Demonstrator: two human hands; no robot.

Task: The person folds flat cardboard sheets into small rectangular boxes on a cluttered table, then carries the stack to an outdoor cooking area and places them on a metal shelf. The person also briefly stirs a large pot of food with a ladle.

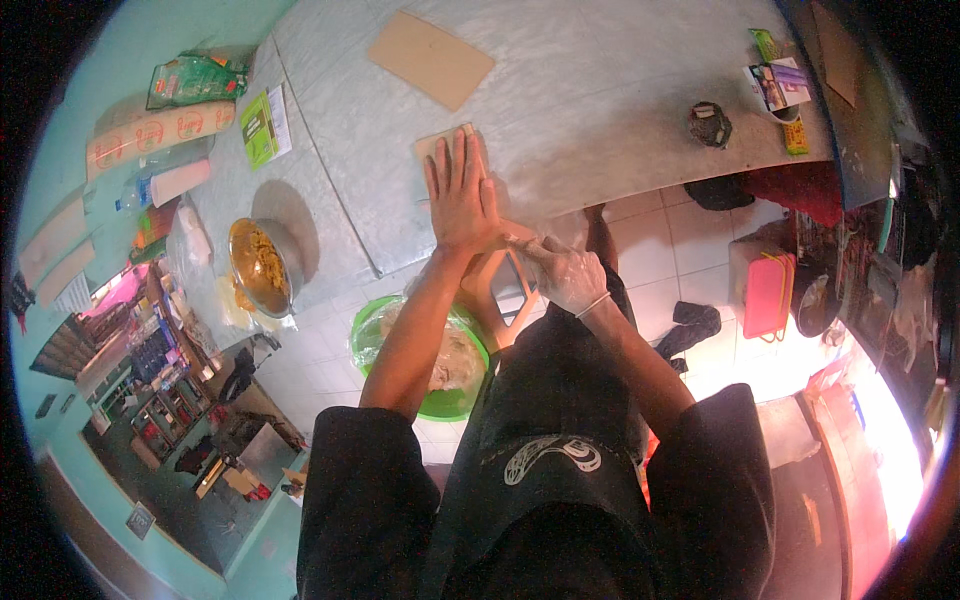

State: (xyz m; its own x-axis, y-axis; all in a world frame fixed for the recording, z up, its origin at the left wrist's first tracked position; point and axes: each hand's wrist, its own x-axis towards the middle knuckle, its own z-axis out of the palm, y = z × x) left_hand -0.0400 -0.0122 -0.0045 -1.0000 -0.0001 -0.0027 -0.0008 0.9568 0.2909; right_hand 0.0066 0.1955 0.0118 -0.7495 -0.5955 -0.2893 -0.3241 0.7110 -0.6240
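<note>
My left hand [460,200] lies flat, fingers stretched out, on a small tan flat piece [428,148] on the grey table [570,90]. Most of that piece is hidden beneath the palm. Close to my left wrist is my right hand [568,275], coated with white powder or dough. Its fingers are curled near the table's front edge; what they hold, if anything, cannot be made out. Farther up the table rests a larger tan rectangular sheet [430,60]. Below my left forearm stands a green basin [470,408] with pale dough-like stuff and clear plastic.
A metal bowl [290,262] of yellow-orange food stands at the table's left. Beyond it are a green booklet [262,132], a long paper-wrapped pack [160,138] and a green plastic pack [197,80]. A dark round dish [709,125] sits at right. A wooden stool [490,300] is below the edge.
</note>
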